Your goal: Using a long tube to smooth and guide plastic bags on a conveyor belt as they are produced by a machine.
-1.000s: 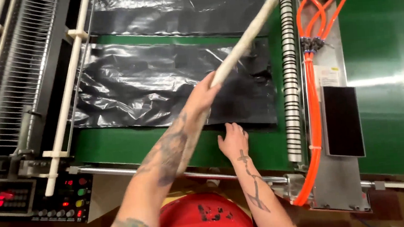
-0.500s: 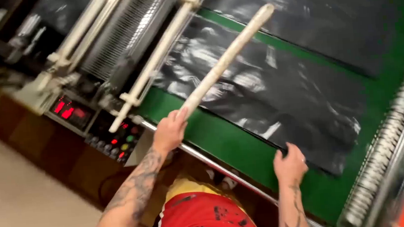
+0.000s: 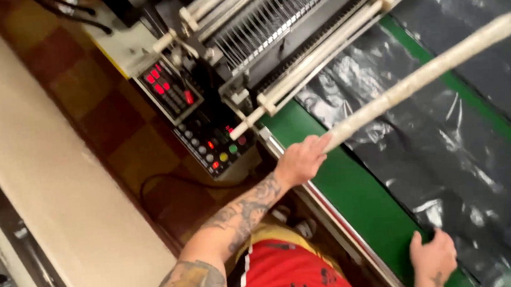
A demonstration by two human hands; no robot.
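My left hand grips the near end of a long pale stick, which slants up to the right above the machine bed. Under the stick lies a stack of black plastic sheets on the green belt. My right hand rests at the near edge of the black plastic, fingers pressing on it at the bottom right of the view.
A control panel with red displays and coloured buttons sits left of the belt. White rails and a toothed comb unit cross above it. A metal rim borders the belt's near side. Brown checkered floor and a pale strip lie to the left.
The view has swung left and tilted. My left hand with the stick has drawn back toward the belt's near left edge; my right hand stays on the black plastic.
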